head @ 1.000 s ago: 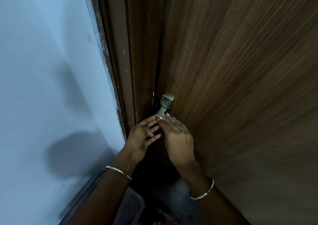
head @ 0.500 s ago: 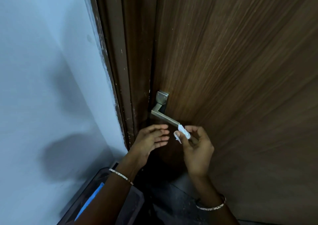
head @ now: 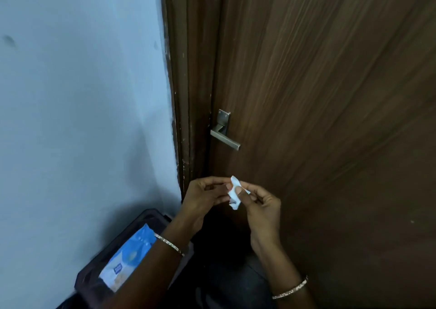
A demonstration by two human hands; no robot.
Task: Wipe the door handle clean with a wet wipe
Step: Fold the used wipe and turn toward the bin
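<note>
Blue wipes pack (head: 128,259) on dark stool (head: 151,216)

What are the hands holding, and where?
A small white wipe, pinched at its middle between the fingertips of the left hand and right hand.

Door (head: 330,96) on the right, wall (head: 70,96) on the left, door frame (head: 186,72) between them. Door handle (head: 224,136) mounted near the door's left edge, lever pointing right. Well below the handle, left hand (head: 203,199) and right hand (head: 262,208) side by side, apart from the lever, pinching a wet wipe (head: 234,193) between them. Bracelet (head: 168,243) on the left wrist, another bracelet (head: 290,291) on the right. At lower left, against the wall, a wet wipes pack (head: 127,259) lying on a dark case (head: 151,216), partly under the left forearm.
</note>
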